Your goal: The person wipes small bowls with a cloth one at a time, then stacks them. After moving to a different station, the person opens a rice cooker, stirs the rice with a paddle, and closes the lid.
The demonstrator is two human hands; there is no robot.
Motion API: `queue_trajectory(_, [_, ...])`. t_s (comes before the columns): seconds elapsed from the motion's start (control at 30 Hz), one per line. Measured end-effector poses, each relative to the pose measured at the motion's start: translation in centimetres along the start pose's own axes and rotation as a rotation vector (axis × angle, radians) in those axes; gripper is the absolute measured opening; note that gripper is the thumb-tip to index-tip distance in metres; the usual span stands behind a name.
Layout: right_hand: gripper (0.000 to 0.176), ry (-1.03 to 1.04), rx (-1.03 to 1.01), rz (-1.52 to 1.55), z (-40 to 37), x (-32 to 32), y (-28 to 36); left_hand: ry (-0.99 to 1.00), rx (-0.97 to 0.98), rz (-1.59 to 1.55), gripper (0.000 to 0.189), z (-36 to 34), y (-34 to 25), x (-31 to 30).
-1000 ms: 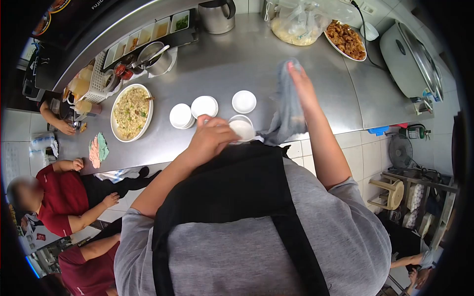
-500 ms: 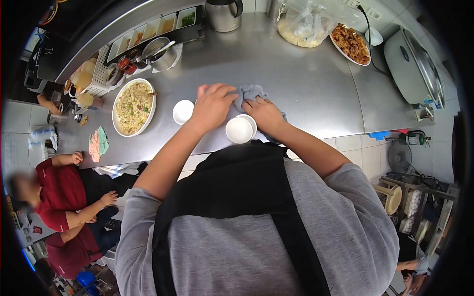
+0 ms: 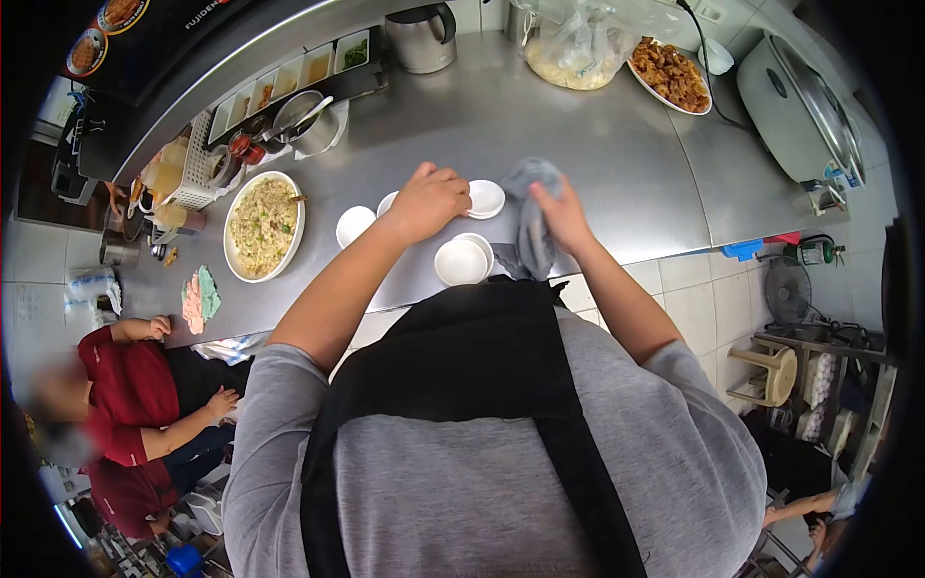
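My left hand (image 3: 432,204) has its fingers closed at the left rim of a small white bowl (image 3: 487,198) on the steel counter. A grey cloth (image 3: 532,226) hangs bunched from my right hand (image 3: 564,220), just right of that bowl. Nearer my body sits a stack of white bowls (image 3: 461,263), one showing behind the other. To the left of my left wrist stands another white bowl (image 3: 356,227), and a further bowl (image 3: 386,203) is mostly hidden behind my hand.
An oval dish of fried rice (image 3: 262,226) stands left, near folded pink and green cloths (image 3: 200,297). Along the back are a pot with utensils (image 3: 313,125), a steel jug (image 3: 421,43), a bagged food (image 3: 578,58), a meat plate (image 3: 672,77) and a large cooker (image 3: 795,106). People in red shirts (image 3: 130,385) are at left.
My right hand has moved right and lifted the cloth. The white bowl at my left fingers has come into view, and my left hand has curled in. The view has shifted slightly.
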State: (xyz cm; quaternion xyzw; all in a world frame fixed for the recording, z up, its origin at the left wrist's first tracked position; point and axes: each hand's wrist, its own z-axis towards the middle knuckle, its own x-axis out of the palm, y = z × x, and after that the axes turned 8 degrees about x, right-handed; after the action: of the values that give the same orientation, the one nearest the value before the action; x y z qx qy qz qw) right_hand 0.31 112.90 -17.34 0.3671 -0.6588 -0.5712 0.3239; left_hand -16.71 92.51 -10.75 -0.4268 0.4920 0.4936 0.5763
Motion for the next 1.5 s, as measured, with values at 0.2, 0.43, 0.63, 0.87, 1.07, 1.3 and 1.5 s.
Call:
queue_trajectory(0.2, [0.045,-0.23,0.034,0.141,-3.8,-1.7,1.4,-0.232,-0.228,-0.166,0.009,0.9,-1.0,-0.2])
queue_trajectory(0.43, [0.046,-0.291,-0.688,-0.509,-4.8,3.9,6.6,-0.521,-0.845,-1.409,0.018,3.6,-4.0,-1.1])
queue_trajectory(0.63, [0.033,-0.179,-0.627,-0.528,-1.1,5.6,10.2,-0.637,-0.681,-1.706,0.019,2.9,-7.0,-3.1])
queue_trajectory(0.87, [0.038,-0.057,0.241,0.317,2.5,4.8,9.1,-0.506,-0.593,-1.396,0.01,-1.2,-8.5,-5.8])
queue_trajectory(1.07, [0.042,0.022,-0.583,-0.637,1.1,5.0,5.5,-0.135,-0.045,-0.303,0.017,-6.9,-8.3,-5.8])
queue_trajectory(1.3, [0.04,0.32,-0.589,-1.362,-0.9,6.2,0.2,-0.161,-0.191,-0.211,0.036,-6.3,-7.1,-6.7])
queue_trajectory(1.5, [0.021,0.245,-0.906,-1.361,-0.2,6.9,0.6,-0.221,-0.309,-0.085,0.033,-3.5,-3.1,-4.0])
